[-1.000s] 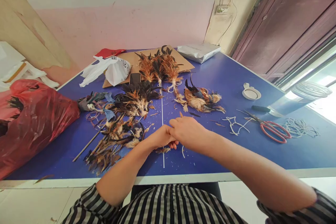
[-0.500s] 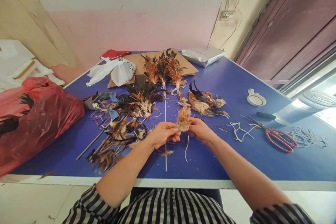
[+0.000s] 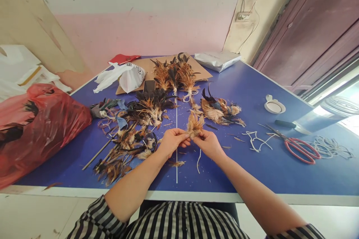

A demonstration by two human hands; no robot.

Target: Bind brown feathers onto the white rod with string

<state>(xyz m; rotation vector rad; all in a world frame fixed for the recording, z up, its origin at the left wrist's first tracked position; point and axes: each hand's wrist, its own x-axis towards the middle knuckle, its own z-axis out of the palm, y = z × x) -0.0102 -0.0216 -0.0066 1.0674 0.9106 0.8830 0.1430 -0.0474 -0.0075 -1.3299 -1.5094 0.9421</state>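
Observation:
A small tan feather bunch (image 3: pixel 195 124) stands upright between my two hands over the blue table (image 3: pixel 224 171). My left hand (image 3: pixel 174 142) pinches its base from the left, thumb on top. My right hand (image 3: pixel 208 143) is closed on the same base from the right. A piece of white string (image 3: pixel 199 161) hangs or lies just below my right fingers. Beyond the hands lie a loose pile of brown and black feathers (image 3: pixel 220 110) and, to the left, a dark feather bunch (image 3: pixel 151 106). Tied brown feather bunches (image 3: pixel 174 73) rest at the back.
At the right lie red-handled scissors (image 3: pixel 301 149), a knife (image 3: pixel 291 126), a coil of string (image 3: pixel 331 147) and a small round white container (image 3: pixel 274 105). A red plastic bag (image 3: pixel 47 127) bulges over the left side. Loose feathers and sticks (image 3: pixel 97 155) lie at left front.
My right hand has shifted slightly left and lower, its thumb now at the base beside the left fingers. The small bunch shows more upright and spread. Some loose feathers appear on the table nearby.

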